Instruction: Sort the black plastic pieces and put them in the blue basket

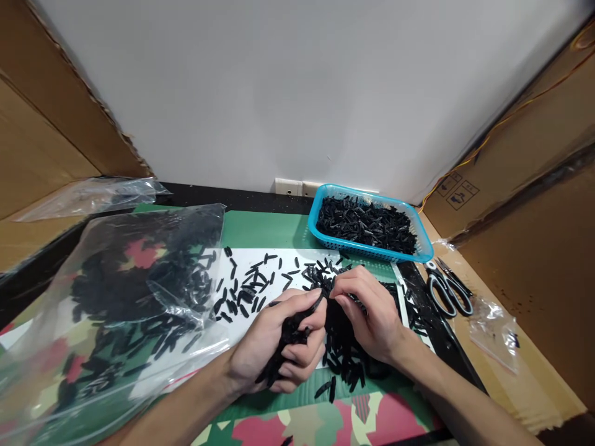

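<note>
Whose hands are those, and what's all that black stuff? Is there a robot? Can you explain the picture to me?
There's no robot here, just a person's two bare hands. The one picture comes from a camera worn on their head, so you look forward and down as they do.

The left hand holds a bunch of small black pieces. The right hand has its fingertips close to the left thumb; whether it pinches anything is too small to tell.

More pieces lie on a white sheet and a green mat. Others fill a blue basket near the wall. A big clear bag lies on the left, and scissors on the right.
</note>
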